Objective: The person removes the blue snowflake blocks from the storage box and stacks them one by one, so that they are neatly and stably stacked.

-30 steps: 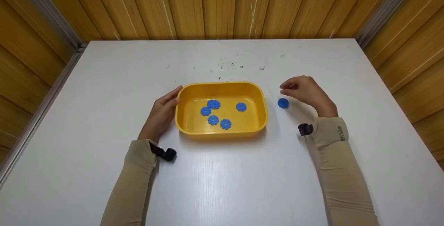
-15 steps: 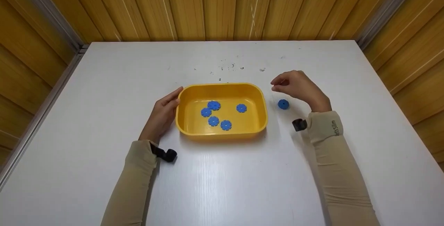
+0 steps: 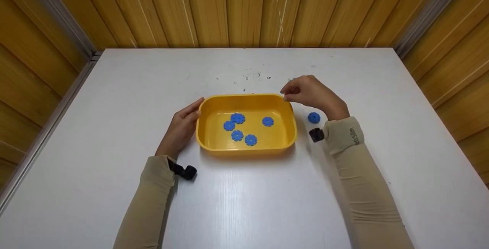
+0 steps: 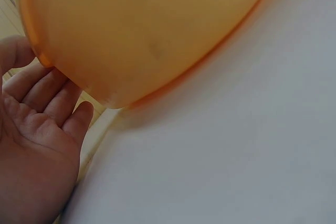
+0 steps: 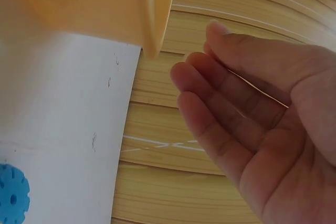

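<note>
A yellow plastic tub (image 3: 246, 150) stands on the white table in the head view. Several flat blue notched discs (image 3: 251, 140) lie inside, two of them overlapping at the back. My left hand (image 3: 179, 128) grips the tub's left end, thumb at the rim and fingers against the outside wall, as the left wrist view shows. Above the tub's back right corner hovers my right hand (image 3: 311, 93), its fingers loosely bent and thumb near the index finger. I see nothing between them in the right wrist view. A blue notched disc (image 3: 313, 117), seemingly stacked, lies right of the tub.
The white table (image 3: 252, 203) reaches to a yellow wood-panelled wall (image 3: 244, 12) at the back. Panelled walls rise at both sides. Small dark marks spot the tabletop behind the tub.
My right hand has moved left, from behind the blue disc on the table to the tub's back right corner. The left hand keeps its grip, and the discs lie as before.
</note>
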`<state>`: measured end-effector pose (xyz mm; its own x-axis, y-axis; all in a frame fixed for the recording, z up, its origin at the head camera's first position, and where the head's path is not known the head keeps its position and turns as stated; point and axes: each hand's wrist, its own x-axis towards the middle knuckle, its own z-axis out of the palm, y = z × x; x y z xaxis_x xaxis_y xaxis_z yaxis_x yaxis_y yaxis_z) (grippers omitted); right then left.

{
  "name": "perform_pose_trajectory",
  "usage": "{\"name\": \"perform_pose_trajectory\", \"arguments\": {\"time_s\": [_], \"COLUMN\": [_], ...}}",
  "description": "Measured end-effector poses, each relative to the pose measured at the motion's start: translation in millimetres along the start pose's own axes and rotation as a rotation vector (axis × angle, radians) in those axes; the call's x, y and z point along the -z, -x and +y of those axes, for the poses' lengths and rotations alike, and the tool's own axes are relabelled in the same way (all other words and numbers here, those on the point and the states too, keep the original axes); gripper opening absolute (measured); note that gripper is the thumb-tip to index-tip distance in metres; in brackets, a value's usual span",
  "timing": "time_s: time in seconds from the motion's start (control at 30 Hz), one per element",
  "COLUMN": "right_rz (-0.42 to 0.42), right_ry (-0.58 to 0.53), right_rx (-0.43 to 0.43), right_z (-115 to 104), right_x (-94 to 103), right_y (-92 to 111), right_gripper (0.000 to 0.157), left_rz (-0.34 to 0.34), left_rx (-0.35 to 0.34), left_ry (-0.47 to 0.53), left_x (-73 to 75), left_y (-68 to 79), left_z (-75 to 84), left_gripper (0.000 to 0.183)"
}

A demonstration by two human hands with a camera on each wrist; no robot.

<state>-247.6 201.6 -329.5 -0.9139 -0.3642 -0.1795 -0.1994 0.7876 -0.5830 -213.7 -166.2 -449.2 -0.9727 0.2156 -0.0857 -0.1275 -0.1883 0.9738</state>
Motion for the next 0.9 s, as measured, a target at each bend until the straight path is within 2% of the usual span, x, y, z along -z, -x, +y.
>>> {"name": "perform_pose_trajectory", "arguments": {"time_s": [0.3,0.5,0.9], "right_rz": [-0.064,-0.110,-0.233], "right_ry": [0.051,0.054,0.050], "right_rx": [0.097,0.106,0.159], "right_z": [-25,-41,-58], "right_x": [-13.1,-19.7,-43.4], "right_y": [-17,-28,-49], "right_gripper": [0.029,0.030,0.032], "left_rz": [0.016,0.030,0.012], "left_rx": [-0.001,0.009,0.000], "left_ry": [0.005,-0.002,-0.009], "left_x": [0.0,0.0,-0.1], "left_y": [-0.9,0.1,-2.5], "left_z": [0.5,3.3,3.4], "left_gripper": [0.051,0.050,0.051]}}
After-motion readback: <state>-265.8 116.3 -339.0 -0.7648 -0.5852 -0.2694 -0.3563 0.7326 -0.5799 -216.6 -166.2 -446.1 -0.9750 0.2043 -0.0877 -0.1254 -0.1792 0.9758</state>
